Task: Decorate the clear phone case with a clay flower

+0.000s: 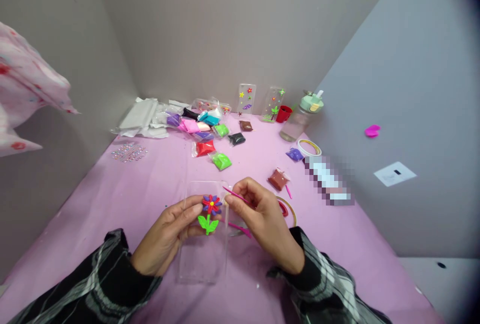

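Note:
My left hand [174, 231] grips a clear phone case [202, 269] by its left side, the thumb on its face near a clay flower [211, 205]. The flower has red and purple petals, a yellow centre, and a green stem with two leaves. Pinched between the fingers of my right hand [262, 219] is a thin pink modelling tool [237, 194], its pointed tip over the case's upper right edge. Another pink tool [240, 228] lies on the table behind the case, partly hidden by it and my hand.
Bags of coloured clay, such as a red one [204, 148], lie across the pink table [112, 204]. Two decorated cases [246, 98] lean on the back wall. A water bottle [302, 116], tape roll [309, 147] and brown clay bag [278, 179] stand or lie at the right.

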`<state>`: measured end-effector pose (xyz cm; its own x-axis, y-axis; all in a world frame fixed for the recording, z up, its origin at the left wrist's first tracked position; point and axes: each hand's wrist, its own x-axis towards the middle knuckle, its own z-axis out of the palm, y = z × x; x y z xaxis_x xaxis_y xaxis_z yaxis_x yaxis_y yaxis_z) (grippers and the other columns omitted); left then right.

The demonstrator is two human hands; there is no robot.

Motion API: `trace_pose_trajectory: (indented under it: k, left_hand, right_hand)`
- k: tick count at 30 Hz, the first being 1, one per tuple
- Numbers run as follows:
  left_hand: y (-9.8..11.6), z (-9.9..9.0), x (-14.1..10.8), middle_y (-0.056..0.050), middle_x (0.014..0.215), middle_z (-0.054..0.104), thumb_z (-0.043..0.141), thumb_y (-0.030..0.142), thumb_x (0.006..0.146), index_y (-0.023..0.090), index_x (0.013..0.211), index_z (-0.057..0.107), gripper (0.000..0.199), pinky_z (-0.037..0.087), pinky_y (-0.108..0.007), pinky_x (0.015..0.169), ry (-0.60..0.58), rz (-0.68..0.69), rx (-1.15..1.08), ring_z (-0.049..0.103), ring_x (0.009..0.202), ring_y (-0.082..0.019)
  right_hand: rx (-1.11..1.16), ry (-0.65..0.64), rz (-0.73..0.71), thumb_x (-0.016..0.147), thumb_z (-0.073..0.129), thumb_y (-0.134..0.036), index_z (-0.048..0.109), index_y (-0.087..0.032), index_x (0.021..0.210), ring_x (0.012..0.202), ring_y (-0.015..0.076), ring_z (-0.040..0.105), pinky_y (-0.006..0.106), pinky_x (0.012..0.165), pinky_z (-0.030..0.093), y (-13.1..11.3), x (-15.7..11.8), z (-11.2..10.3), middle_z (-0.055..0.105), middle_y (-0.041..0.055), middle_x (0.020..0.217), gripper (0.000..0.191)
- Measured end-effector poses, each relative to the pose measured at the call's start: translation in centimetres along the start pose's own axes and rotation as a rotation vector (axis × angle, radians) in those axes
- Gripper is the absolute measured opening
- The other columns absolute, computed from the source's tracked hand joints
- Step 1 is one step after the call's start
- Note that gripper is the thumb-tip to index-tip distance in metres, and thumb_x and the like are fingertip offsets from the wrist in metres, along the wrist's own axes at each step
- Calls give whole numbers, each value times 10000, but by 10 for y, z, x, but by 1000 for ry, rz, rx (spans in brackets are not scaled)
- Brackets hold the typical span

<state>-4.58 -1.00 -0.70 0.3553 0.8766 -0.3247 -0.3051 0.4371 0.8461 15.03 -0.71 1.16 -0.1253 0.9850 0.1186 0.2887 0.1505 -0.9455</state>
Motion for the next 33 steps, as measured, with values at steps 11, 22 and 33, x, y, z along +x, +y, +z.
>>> trace_pose_trajectory:
  k: [11, 22, 33]
  left_hand:
    - [-2, -3, 1, -79, 1047, 766, 766, 431, 819, 197, 1087, 751, 356, 562, -291, 759, -18, 11, -10, 697, 941, -248]
    - [-4, -5, 1, -82, 1008, 770, 748, 434, 837, 191, 1123, 732, 375, 564, -297, 765, -39, 10, -4, 698, 926, -245]
    - [-1, -1, 1, -73, 997, 775, 791, 431, 794, 189, 1029, 754, 340, 566, -280, 713, -4, -1, -28, 723, 904, -247]
  right_hand:
    - [381, -219, 209, 796, 781, -451, 588, -154, 796, 565, 75, 391, 223, 524, 258, 1, 9, 3, 495, -60, 646, 354]
    - [370, -206, 234, 778, 786, -467, 601, -148, 769, 548, 74, 380, 225, 519, 246, 1, 10, 4, 520, -56, 628, 370]
    - [257, -184, 159, 946, 595, -457, 577, -191, 914, 564, 88, 362, 224, 511, 273, -3, 11, -19, 476, -53, 695, 269]
